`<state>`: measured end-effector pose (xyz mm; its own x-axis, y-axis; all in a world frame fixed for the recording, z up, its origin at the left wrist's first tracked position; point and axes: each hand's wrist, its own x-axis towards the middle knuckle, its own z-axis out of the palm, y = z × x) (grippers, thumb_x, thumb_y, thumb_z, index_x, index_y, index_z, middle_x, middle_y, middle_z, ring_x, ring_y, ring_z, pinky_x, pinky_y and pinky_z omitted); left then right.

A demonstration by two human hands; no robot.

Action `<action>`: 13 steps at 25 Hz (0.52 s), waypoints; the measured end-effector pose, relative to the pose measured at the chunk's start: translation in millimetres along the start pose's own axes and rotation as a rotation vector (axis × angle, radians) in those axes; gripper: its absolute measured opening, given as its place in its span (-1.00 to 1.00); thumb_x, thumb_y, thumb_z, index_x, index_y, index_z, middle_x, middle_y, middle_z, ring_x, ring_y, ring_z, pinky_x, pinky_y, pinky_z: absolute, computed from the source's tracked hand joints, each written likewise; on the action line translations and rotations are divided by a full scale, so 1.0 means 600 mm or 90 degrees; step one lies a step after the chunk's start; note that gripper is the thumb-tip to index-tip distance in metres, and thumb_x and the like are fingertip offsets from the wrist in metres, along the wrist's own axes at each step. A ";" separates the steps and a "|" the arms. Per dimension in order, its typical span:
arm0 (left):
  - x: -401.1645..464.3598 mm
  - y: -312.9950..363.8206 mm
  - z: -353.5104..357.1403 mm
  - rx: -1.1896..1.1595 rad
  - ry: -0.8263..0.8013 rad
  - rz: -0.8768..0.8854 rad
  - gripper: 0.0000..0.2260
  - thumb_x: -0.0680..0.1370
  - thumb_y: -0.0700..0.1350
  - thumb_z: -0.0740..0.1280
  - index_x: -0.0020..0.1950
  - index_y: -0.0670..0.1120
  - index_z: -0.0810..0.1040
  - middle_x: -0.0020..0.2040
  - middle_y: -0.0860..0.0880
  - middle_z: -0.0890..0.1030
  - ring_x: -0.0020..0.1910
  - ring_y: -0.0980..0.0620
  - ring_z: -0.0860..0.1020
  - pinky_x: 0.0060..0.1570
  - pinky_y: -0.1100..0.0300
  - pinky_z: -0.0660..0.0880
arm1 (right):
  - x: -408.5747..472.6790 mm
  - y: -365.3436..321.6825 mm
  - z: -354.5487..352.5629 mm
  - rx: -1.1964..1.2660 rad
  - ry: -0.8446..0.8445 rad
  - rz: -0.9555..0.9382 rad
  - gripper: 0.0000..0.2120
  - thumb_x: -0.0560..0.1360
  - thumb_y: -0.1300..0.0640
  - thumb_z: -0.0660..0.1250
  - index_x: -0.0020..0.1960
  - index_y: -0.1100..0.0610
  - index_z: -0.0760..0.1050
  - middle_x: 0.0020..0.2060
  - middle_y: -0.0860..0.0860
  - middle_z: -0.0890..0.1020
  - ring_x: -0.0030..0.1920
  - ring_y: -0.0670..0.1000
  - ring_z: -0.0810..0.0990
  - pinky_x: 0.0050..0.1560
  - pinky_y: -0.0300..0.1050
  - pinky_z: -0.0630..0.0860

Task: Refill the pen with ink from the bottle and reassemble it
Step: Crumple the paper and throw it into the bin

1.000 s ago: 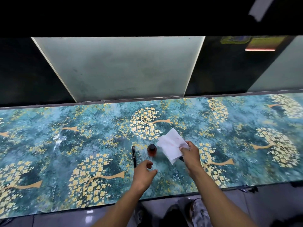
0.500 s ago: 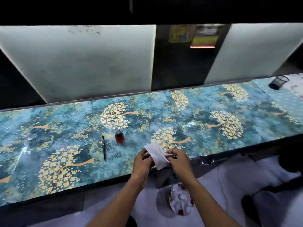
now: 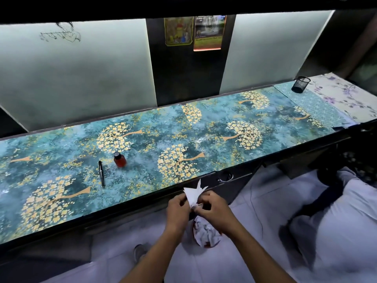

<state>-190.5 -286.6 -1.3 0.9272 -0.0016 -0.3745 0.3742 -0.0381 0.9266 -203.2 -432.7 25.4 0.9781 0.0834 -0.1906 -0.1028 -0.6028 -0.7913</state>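
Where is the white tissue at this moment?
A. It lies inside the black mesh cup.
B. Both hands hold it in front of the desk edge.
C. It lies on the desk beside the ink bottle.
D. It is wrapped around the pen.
B: the left hand and right hand pinch the tissue between them, off the desk.

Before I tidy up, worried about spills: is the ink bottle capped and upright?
Yes. The ink bottle stands upright on the desk, its black cap on top.

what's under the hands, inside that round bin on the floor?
The round bin on the floor holds crumpled white tissues with reddish stains. Its near top is covered by the right hand, which with the left hand pinches a white tissue; deeper contents are hidden.
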 end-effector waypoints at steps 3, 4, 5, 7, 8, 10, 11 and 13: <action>-0.023 -0.002 0.007 0.044 0.004 0.008 -0.84 0.57 -0.19 0.32 -0.14 -0.15 0.68 -0.22 -0.09 0.66 -0.27 0.14 0.54 -0.28 0.27 0.45 | -0.011 0.007 -0.006 0.003 0.076 0.025 -0.83 0.46 0.23 0.46 -0.19 -0.01 0.54 -0.14 -0.03 0.61 -0.18 -0.19 0.59 -0.15 -0.22 0.47; -0.032 0.002 0.007 0.039 -0.002 0.012 -0.82 0.59 -0.19 0.31 -0.11 -0.18 0.68 -0.19 -0.12 0.67 -0.26 0.15 0.55 -0.28 0.32 0.46 | -0.011 0.010 -0.006 0.022 0.081 0.030 -0.83 0.45 0.24 0.46 -0.17 0.01 0.53 -0.14 -0.03 0.63 -0.18 -0.14 0.62 -0.18 -0.21 0.51; -0.038 0.004 0.004 0.031 -0.016 0.019 -0.81 0.61 -0.20 0.30 -0.09 -0.23 0.67 -0.18 -0.14 0.67 -0.26 0.16 0.56 -0.27 0.35 0.46 | -0.009 0.012 -0.005 0.040 0.079 0.029 -0.81 0.43 0.25 0.46 -0.12 0.00 0.52 -0.11 -0.03 0.63 -0.15 -0.10 0.64 -0.18 -0.22 0.54; -0.045 0.003 -0.003 0.022 -0.049 0.035 -0.81 0.61 -0.22 0.30 -0.09 -0.28 0.65 -0.23 -0.09 0.65 -0.28 0.20 0.55 -0.26 0.38 0.44 | -0.002 0.017 -0.004 0.048 0.061 0.037 -0.68 0.39 0.23 0.48 0.04 -0.07 0.50 0.00 -0.06 0.61 -0.05 -0.07 0.64 -0.11 -0.24 0.58; -0.044 -0.002 -0.007 0.030 -0.062 0.040 -0.82 0.60 -0.22 0.32 -0.11 -0.27 0.64 -0.25 -0.05 0.64 -0.30 0.21 0.54 -0.26 0.38 0.44 | 0.001 0.018 -0.004 0.037 0.035 0.050 -0.63 0.39 0.21 0.49 0.10 -0.11 0.49 0.04 -0.08 0.60 -0.01 -0.08 0.63 -0.09 -0.28 0.56; -0.043 -0.016 -0.014 0.052 -0.071 0.037 -0.86 0.57 -0.22 0.36 -0.14 -0.24 0.62 -0.28 0.00 0.61 -0.30 0.18 0.50 -0.25 0.36 0.42 | 0.004 0.022 -0.003 0.024 -0.045 0.075 -0.69 0.43 0.21 0.48 0.07 -0.11 0.54 0.00 -0.11 0.64 -0.05 -0.14 0.62 -0.14 -0.38 0.50; -0.043 -0.020 -0.016 0.059 -0.073 0.041 -0.88 0.56 -0.23 0.37 -0.15 -0.24 0.61 -0.29 0.01 0.60 -0.30 0.16 0.49 -0.25 0.35 0.41 | 0.004 0.023 -0.004 0.014 -0.074 0.071 -0.76 0.44 0.22 0.47 -0.02 -0.10 0.57 -0.09 -0.11 0.67 -0.12 -0.18 0.61 -0.19 -0.40 0.48; -0.041 -0.019 -0.015 0.049 -0.076 0.039 -0.91 0.55 -0.26 0.38 -0.13 -0.27 0.58 -0.28 -0.02 0.62 -0.29 0.14 0.52 -0.25 0.34 0.44 | 0.005 0.023 -0.004 -0.019 -0.066 0.052 -0.85 0.43 0.19 0.49 -0.19 -0.05 0.59 -0.24 -0.09 0.67 -0.26 -0.23 0.57 -0.26 -0.37 0.47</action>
<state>-217.4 -277.1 -2.6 0.9383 -0.1245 -0.3227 0.3101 -0.1105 0.9442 -201.0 -442.5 15.4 0.9426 0.1133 -0.3141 -0.1750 -0.6336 -0.7536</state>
